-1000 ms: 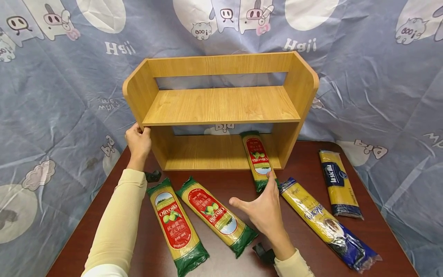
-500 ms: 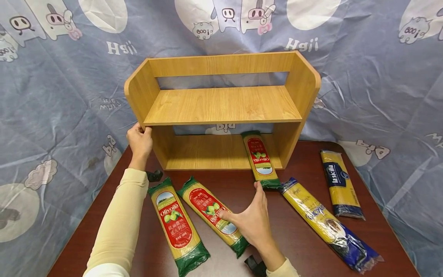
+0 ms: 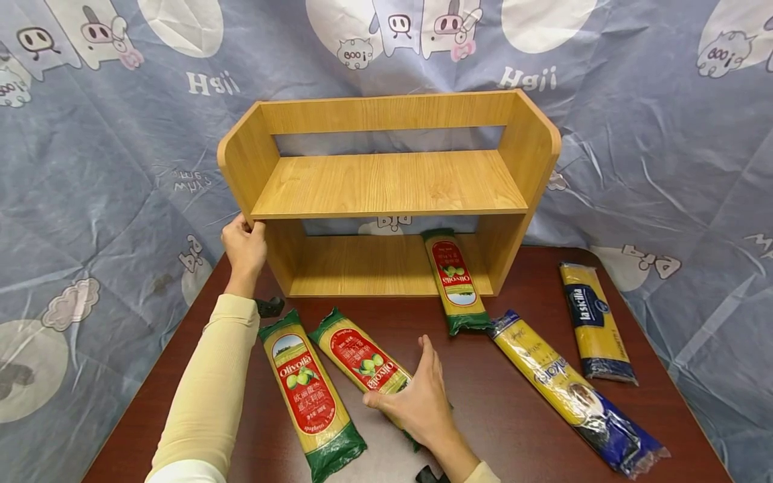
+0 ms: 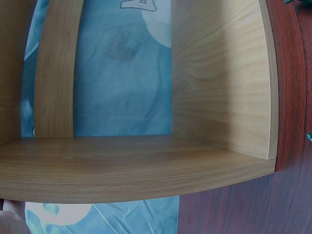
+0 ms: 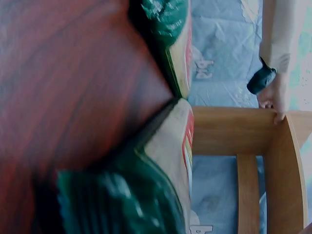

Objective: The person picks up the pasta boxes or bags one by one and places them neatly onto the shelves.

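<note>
My left hand point(image 3: 244, 248) grips the left side panel of a two-tier wooden shelf point(image 3: 386, 184), fingers curled at its front edge. Over the lower end of a slanted green-and-red spaghetti pack point(image 3: 356, 355), my right hand point(image 3: 417, 406) hovers with thumb and fingers spread, hiding part of it. Contact between them cannot be made out. A matching spaghetti pack point(image 3: 308, 396) lies to the left. Another spaghetti pack point(image 3: 454, 278) rests at the right of the lower tier, its near end jutting past the front edge.
Right of the shelf lie a blue-and-yellow pasta pack point(image 3: 568, 389) and a yellow pasta pack with a navy label point(image 3: 594, 322). Everything stands on a dark red-brown table point(image 3: 483, 409). A printed blue cloth point(image 3: 640, 147) hangs behind.
My right hand has drawn away from the spaghetti pack on the lower tier, moving left and toward me over the slanted pack. My left hand stays on the shelf.
</note>
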The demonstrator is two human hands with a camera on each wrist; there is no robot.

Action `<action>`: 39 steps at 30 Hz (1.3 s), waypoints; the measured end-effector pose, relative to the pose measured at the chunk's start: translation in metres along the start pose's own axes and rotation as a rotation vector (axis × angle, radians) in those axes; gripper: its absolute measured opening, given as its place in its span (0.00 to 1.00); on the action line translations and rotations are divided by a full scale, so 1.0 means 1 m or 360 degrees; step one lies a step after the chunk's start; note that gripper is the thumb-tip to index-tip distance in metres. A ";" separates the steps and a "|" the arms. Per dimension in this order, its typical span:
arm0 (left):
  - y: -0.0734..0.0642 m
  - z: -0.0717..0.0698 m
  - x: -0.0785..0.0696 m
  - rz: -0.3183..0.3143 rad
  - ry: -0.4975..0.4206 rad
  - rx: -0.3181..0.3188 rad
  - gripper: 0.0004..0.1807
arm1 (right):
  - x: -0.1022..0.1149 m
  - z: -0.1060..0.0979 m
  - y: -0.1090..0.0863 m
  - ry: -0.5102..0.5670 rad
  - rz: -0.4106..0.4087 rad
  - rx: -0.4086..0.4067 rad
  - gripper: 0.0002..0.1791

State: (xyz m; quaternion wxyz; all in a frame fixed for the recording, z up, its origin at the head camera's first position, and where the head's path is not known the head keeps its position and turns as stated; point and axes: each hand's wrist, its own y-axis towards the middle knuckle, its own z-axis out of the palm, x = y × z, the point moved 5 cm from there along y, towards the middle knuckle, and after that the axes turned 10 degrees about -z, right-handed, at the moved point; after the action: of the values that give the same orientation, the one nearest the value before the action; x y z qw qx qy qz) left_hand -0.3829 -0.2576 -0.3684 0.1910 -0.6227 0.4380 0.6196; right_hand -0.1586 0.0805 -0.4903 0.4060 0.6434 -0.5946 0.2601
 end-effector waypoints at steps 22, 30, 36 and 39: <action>0.001 -0.001 0.000 -0.0005 0.0037 -0.0022 0.10 | -0.011 0.016 0.005 -0.0165 0.0010 0.0122 0.86; -0.002 0.000 0.001 0.0006 0.0022 -0.0013 0.09 | -0.018 0.019 0.006 -0.0253 0.0036 0.0136 0.86; -0.002 0.000 0.000 -0.0002 0.0025 -0.0012 0.09 | -0.024 0.019 0.007 -0.0305 0.0011 0.0124 0.85; -0.001 0.000 -0.001 -0.0011 0.0003 -0.0018 0.09 | -0.025 0.019 0.008 -0.0319 -0.0015 0.0118 0.85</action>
State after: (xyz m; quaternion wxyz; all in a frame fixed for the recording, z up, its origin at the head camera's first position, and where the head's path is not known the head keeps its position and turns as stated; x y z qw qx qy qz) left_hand -0.3817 -0.2567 -0.3678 0.1892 -0.6260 0.4325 0.6207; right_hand -0.1733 0.0784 -0.5192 0.3216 0.6835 -0.6193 0.2142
